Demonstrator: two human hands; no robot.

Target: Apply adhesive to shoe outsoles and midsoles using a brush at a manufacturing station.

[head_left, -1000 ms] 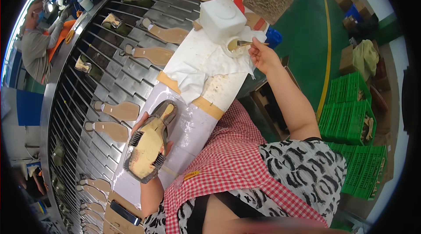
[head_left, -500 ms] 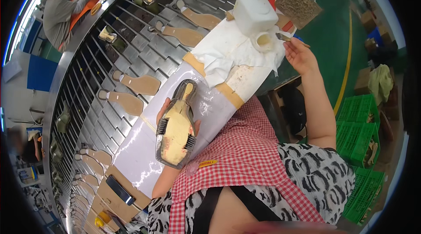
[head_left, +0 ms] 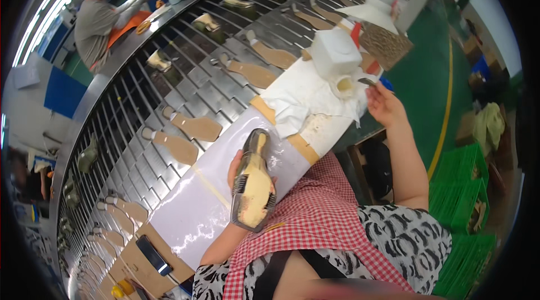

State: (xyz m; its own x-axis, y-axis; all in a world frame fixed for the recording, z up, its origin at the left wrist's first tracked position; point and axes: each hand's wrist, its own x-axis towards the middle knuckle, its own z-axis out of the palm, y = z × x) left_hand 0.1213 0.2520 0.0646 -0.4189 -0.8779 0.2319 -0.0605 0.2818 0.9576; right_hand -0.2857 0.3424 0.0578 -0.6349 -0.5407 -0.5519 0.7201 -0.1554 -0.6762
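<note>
My left hand [head_left: 235,169] is wrapped round a shoe upper [head_left: 254,190] pulled over a last, held sole side up over the pale work surface. Its underside is cream coloured, with dark gathered edges, and the narrow heel end points away from me. Most of the palm is hidden beneath the shoe. My right hand [head_left: 387,105], off to the right, pinches a small brush [head_left: 368,81] with a dark tip. That tip is close beside the open mouth of a small white jar [head_left: 344,85] with pale yellowish contents. The jar rests on crumpled white cloth [head_left: 292,110].
A white square container [head_left: 336,53] stands behind the jar. Tan insoles [head_left: 196,126] and several lasted uppers [head_left: 208,23] lie on the metal slatted conveyor [head_left: 143,156]. A phone [head_left: 153,255] lies at lower left. Green crates [head_left: 458,198] stack at right. Another person [head_left: 98,21] works across the conveyor.
My view has shifted, so the scene sits lower and further right. The shoe in my left hand has tilted, its underside turned more aside. My right hand stays near the jar with the brush.
</note>
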